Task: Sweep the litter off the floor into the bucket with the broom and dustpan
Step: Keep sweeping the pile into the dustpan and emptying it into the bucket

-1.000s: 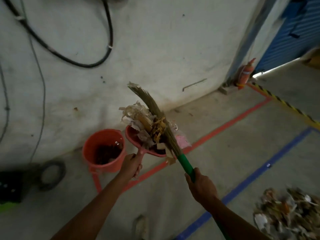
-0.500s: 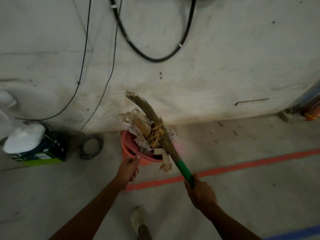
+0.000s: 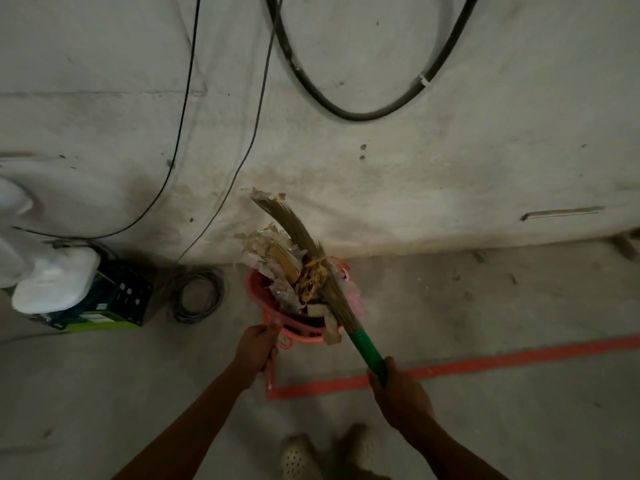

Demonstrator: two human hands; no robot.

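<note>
Dim, diffuse, greyish. Brighter on wall [image 3: 415, 150] than on floor [image 3: 104, 393]. Faint soft shadows only. Overall soft, grainy; blurred at 6 o'clock on shoes [image 3: 301, 457]. Wide-angle bowing toward 3 and 9 o'clock edges.

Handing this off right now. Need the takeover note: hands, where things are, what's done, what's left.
Left hand: grips the dustpan by its handle.
Right hand: grips the broom by its green handle.
Things: dustpan held over the red bucket; litter heaped on it, broom bristles lying across the heap.
Done: one load scooped and brought to the bucket.
Left: tip the load in, probably pushing it off with the broom, then check the floor, mostly out of view here.
</note>
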